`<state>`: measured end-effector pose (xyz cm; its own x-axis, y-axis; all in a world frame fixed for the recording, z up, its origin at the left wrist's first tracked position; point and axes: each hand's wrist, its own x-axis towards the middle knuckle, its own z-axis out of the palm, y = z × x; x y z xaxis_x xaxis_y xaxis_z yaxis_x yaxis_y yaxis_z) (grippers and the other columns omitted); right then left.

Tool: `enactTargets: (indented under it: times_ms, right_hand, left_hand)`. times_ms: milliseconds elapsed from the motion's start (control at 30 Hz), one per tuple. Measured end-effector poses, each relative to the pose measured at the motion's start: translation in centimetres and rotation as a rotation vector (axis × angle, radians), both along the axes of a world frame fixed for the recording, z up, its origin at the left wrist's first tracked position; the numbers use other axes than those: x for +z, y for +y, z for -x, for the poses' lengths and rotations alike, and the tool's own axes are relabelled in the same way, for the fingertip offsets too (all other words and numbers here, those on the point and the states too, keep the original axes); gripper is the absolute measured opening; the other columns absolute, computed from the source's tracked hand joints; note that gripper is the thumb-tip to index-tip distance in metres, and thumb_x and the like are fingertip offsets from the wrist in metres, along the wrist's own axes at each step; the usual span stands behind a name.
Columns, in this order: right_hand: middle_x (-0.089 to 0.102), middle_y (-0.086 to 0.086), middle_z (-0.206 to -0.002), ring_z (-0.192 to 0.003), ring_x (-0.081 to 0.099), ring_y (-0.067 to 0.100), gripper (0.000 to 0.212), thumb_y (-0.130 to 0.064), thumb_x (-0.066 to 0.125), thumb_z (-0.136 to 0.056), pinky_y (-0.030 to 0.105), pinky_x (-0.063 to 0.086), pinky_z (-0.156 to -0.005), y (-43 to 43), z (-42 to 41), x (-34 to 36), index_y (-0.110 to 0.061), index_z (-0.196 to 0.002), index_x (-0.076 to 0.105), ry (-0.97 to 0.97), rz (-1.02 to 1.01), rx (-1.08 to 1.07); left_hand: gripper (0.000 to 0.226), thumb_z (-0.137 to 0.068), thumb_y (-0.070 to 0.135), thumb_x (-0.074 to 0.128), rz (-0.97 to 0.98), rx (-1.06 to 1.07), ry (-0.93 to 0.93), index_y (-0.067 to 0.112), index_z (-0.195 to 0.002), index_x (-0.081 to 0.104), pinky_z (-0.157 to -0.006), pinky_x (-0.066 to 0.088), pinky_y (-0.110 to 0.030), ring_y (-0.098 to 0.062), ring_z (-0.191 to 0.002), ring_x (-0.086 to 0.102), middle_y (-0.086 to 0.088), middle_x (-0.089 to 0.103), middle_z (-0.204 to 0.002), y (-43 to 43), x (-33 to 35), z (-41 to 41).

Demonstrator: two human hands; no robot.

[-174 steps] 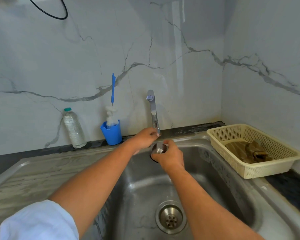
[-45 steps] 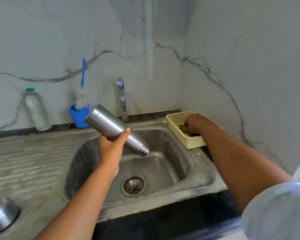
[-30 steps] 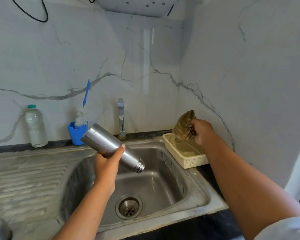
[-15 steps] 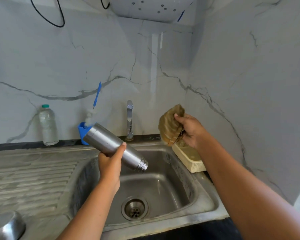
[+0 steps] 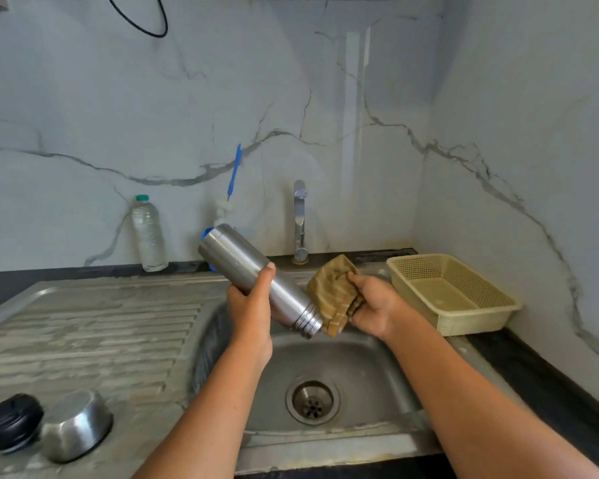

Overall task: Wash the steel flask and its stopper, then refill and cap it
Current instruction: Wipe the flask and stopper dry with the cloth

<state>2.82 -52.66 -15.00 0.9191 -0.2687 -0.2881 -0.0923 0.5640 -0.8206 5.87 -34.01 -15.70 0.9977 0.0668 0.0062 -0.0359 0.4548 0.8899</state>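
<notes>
a: what's on the far left?
b: a black stopper (image 5: 11,421) and a steel cup (image 5: 75,425) lie on the draining board, well apart from the flask.
a: and the flask itself?
b: the left hand (image 5: 251,305) has fingers and thumb wrapped round the steel flask (image 5: 242,265). it is tilted over the sink (image 5: 353,361), open mouth down to the right.
a: what has just changed?
b: the right hand (image 5: 374,305), fingers bunched round a brown cloth (image 5: 332,295), has carried it from the basket (image 5: 464,321) to the flask's threaded neck, now touching. wiping likely begins; refilling and capping remain.
</notes>
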Motion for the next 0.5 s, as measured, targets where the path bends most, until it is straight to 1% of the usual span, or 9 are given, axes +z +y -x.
enactTargets:
  times_ms: [33,100,167,233,300,333,367,467,500]
  right_hand:
    - [0.070,0.022,-0.122,-0.114,0.067,0.033,0.038,-0.024,0.042,-0.110,0.047,0.054,-0.096,-0.1,0.0,-0.1,0.000,-0.132,0.062,-0.005,-0.063,0.005]
    - [0.073,0.022,-0.117,-0.110,0.069,0.034,0.039,-0.029,0.048,-0.108,0.049,0.053,-0.099,-0.3,0.4,-0.2,-0.001,-0.130,0.063,-0.040,-0.105,0.056]
    - [0.073,0.021,-0.118,-0.112,0.069,0.036,0.039,-0.032,0.066,-0.099,0.054,0.050,-0.105,-0.5,0.6,-0.4,-0.002,-0.125,0.066,-0.066,-0.066,0.126]
    - [0.073,0.020,-0.118,-0.111,0.071,0.037,0.048,-0.021,0.082,-0.085,0.057,0.051,-0.103,-0.5,0.7,-0.8,-0.002,-0.126,0.065,-0.073,0.020,0.153]
    - [0.075,0.018,-0.113,-0.105,0.073,0.036,0.060,-0.012,0.088,-0.075,0.057,0.055,-0.098,-0.3,0.7,-0.9,-0.003,-0.129,0.063,-0.072,0.122,0.111]
    - [0.076,0.016,-0.111,-0.103,0.074,0.035,0.062,-0.011,0.090,-0.073,0.056,0.057,-0.095,-0.2,0.7,-0.9,-0.006,-0.128,0.063,-0.065,0.195,0.072]
    - [0.077,0.013,-0.109,-0.101,0.074,0.034,0.059,-0.014,0.091,-0.073,0.053,0.058,-0.094,-0.2,0.8,-0.7,-0.010,-0.125,0.064,-0.058,0.290,0.035]
    - [0.072,-0.001,-0.107,-0.101,0.068,0.023,0.035,-0.031,0.088,-0.079,0.045,0.056,-0.093,-0.2,1.3,-0.1,-0.031,-0.105,0.065,-0.053,0.730,-0.036]
    - [0.070,-0.005,-0.104,-0.100,0.066,0.020,0.028,-0.035,0.085,-0.081,0.043,0.055,-0.092,-0.4,1.4,0.0,-0.035,-0.100,0.064,-0.048,0.870,-0.054]
  left_hand:
    - [0.048,-0.088,0.032,0.080,0.000,-0.023,0.002,0.019,-0.127,0.057,-0.089,0.058,-0.039,-0.019,-0.105,0.070,-0.004,0.071,-0.120,-0.1,-0.1,0.0]
    - [0.047,-0.088,0.034,0.080,-0.025,-0.078,-0.003,0.023,-0.127,0.058,-0.092,0.059,-0.043,-0.020,-0.106,0.071,-0.004,0.071,-0.119,-0.3,-0.3,0.2]
    - [0.050,-0.087,0.037,0.079,-0.071,-0.116,-0.008,0.025,-0.130,0.057,-0.092,0.059,-0.045,-0.020,-0.105,0.071,-0.003,0.071,-0.118,-0.6,-0.5,0.4]
    - [0.052,-0.086,0.038,0.080,-0.110,-0.147,-0.020,0.025,-0.130,0.056,-0.091,0.059,-0.044,-0.020,-0.105,0.071,-0.003,0.072,-0.118,-0.8,-0.7,0.6]
    - [0.053,-0.086,0.039,0.080,-0.131,-0.168,-0.026,0.025,-0.131,0.056,-0.087,0.059,-0.042,-0.021,-0.105,0.072,-0.004,0.072,-0.120,-0.9,-0.9,0.7]
    - [0.053,-0.086,0.039,0.080,-0.142,-0.174,-0.024,0.024,-0.131,0.056,-0.086,0.059,-0.041,-0.021,-0.106,0.072,-0.005,0.072,-0.120,-1.0,-1.0,0.7]
    - [0.053,-0.086,0.039,0.081,-0.148,-0.179,-0.020,0.024,-0.130,0.056,-0.086,0.059,-0.041,-0.022,-0.106,0.072,-0.005,0.071,-0.120,-1.0,-1.0,0.7]
    - [0.053,-0.086,0.039,0.081,-0.160,-0.190,-0.015,0.026,-0.130,0.056,-0.091,0.060,-0.046,-0.023,-0.107,0.072,-0.006,0.071,-0.121,-1.0,-1.1,0.6]
    - [0.053,-0.086,0.039,0.080,-0.162,-0.189,-0.016,0.026,-0.130,0.055,-0.094,0.059,-0.048,-0.024,-0.108,0.071,-0.006,0.071,-0.121,-1.0,-1.1,0.6]
